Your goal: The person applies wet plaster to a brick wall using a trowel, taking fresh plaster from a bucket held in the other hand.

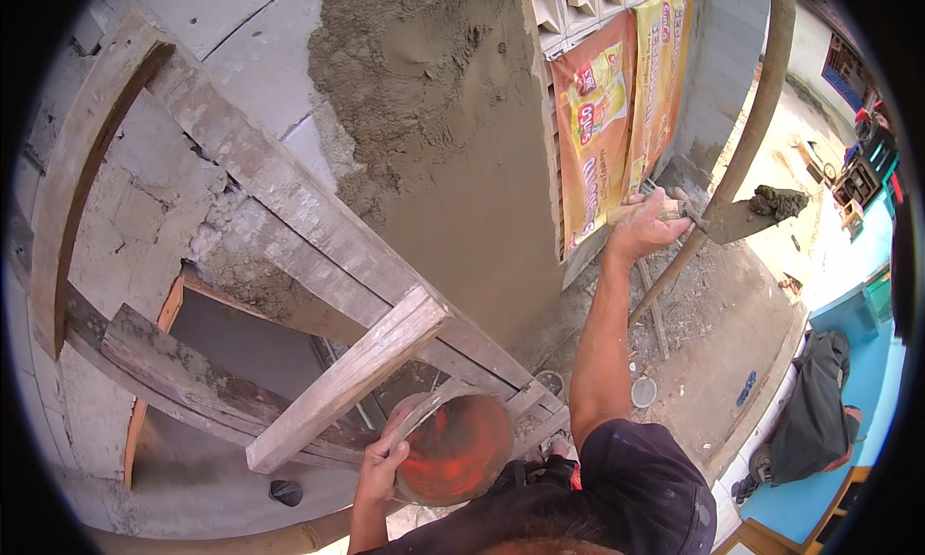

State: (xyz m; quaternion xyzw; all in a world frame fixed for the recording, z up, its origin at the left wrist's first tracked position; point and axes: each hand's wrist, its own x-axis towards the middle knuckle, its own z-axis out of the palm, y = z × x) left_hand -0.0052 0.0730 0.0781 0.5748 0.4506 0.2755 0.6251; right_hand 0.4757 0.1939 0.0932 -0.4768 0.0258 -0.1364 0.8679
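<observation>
My left hand (383,470) grips the rim of a bucket (453,449), whose reddish inside is smeared with grey residue. Out to the right, my right hand (647,231) is closed round the wooden handle of a trowel (734,222). A dark lump of wet mortar (779,202) sits toward the far end of its blade. In front of me stands a wall with wet grey plaster (462,189), rough near the top and smoother lower down. The trowel is away from this plaster, beside a slanting bamboo pole (747,155).
Wooden scaffold planks (279,184) cross the left side, with a short beam (352,377) jutting beside the bucket. Orange and yellow banners (602,102) hang right of the plaster. Below lies a dirt-strewn floor (713,333) with a small tub (644,392). Dark cloth (814,401) drapes a blue surface.
</observation>
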